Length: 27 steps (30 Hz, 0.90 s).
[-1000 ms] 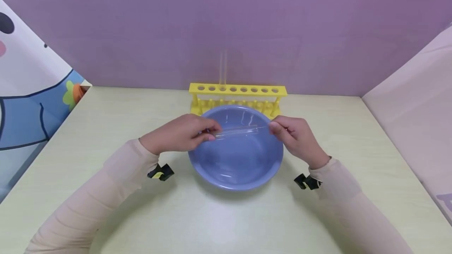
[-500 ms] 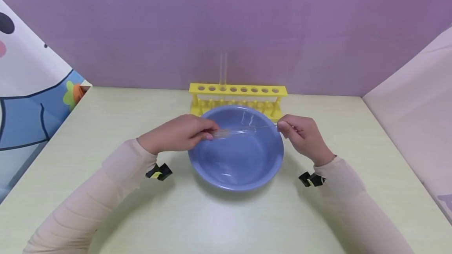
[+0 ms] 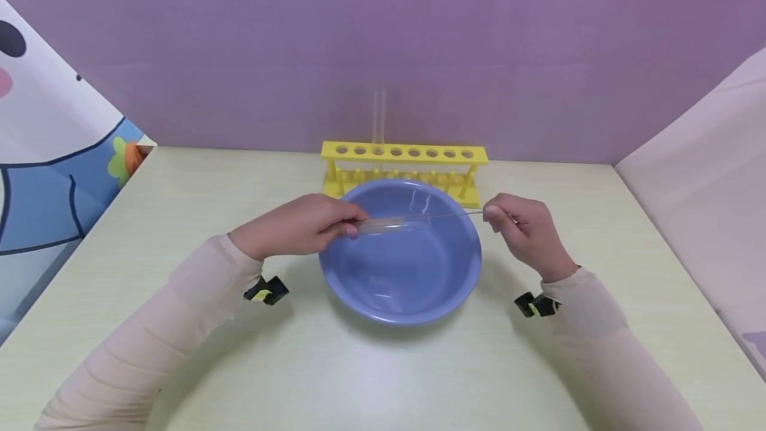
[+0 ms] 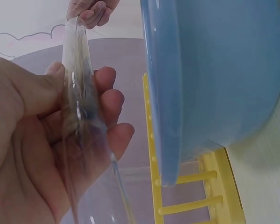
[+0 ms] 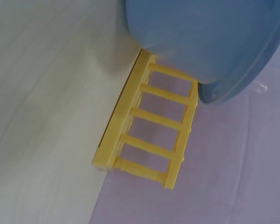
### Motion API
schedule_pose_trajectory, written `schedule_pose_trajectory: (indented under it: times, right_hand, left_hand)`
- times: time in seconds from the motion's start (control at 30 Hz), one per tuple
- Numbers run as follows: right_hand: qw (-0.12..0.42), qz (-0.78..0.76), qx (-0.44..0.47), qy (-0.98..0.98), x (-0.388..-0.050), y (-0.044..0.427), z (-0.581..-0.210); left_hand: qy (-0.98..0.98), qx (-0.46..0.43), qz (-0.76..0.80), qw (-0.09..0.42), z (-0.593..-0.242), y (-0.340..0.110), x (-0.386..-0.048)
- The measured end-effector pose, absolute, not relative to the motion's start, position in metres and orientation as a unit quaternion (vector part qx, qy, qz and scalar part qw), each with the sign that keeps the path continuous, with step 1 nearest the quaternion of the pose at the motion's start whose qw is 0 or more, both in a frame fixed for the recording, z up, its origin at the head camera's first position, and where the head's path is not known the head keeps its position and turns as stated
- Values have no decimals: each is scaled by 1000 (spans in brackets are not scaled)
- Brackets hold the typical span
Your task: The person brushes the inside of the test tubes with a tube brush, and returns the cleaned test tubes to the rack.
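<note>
Over the blue basin (image 3: 395,311), my left hand (image 3: 302,225) grips a clear test tube (image 3: 385,224) lying nearly level, its mouth to the right. Inside the tube, in the left wrist view, pale and bluish bristles of a test tube brush (image 4: 85,100) show. The brush's thin wire handle (image 3: 455,215) runs out of the mouth to my right hand (image 3: 526,235), which pinches its end just past the basin's right rim. The tube's closed end is partly hidden by my left hand in the head view.
Behind the basin stands a yellow test tube rack (image 3: 431,153), its lower part partly covered by the basin. Another clear test tube (image 3: 379,115) stands upright in one of its holes. A purple backdrop (image 3: 383,32) rises at the table's back edge.
My right hand has moved to the right with the brush handle, and more wire shows outside the tube. My left hand has shifted slightly left with the tube.
</note>
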State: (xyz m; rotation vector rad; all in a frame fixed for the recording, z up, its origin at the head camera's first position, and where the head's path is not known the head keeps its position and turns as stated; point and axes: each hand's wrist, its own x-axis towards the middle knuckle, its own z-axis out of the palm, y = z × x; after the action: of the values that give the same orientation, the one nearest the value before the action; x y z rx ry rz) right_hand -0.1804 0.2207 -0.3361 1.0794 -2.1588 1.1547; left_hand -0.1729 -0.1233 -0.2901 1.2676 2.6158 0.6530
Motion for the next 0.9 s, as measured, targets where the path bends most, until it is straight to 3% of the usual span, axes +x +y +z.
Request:
schedule_pose_trajectory:
  times: [0.23,0.9]
  right_hand:
    - [257,401,393,-787,-182,229,-339]
    - [267,396,388,-788,-182,245,-339]
  left_hand:
    - [875,423,221,83,-291,-126,-174]
    - [866,410,250,140,-293,-135,-177]
